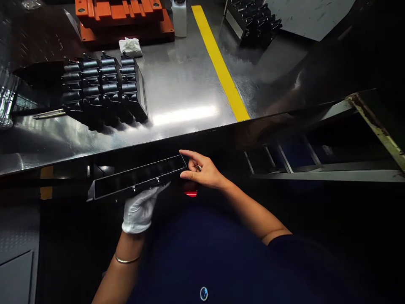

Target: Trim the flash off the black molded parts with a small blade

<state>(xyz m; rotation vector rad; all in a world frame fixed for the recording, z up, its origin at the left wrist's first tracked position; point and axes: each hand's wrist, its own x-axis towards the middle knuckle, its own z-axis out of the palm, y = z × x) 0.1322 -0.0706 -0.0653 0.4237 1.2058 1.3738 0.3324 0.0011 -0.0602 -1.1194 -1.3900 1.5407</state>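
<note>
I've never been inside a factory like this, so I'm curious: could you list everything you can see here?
steel workbench: one, silver, across the view
yellow stripe: one, yellow, on the bench
orange fixture: one, orange, far end of the bench
bottle: one, white, beside the fixture
cloth: one, white, near the fixture
ribbed parts: three rows, black, left on the bench
ribbed parts group: one group, black, far right on the bench
metal frame: one, grey, below the bench at right
red object: one, red, under the right hand
long flat part: one, black, in both hands
left hand: one, white glove, gold bangle
right hand: one, bare

Steel workbench (186,80) with black moulded parts (104,90)
</note>
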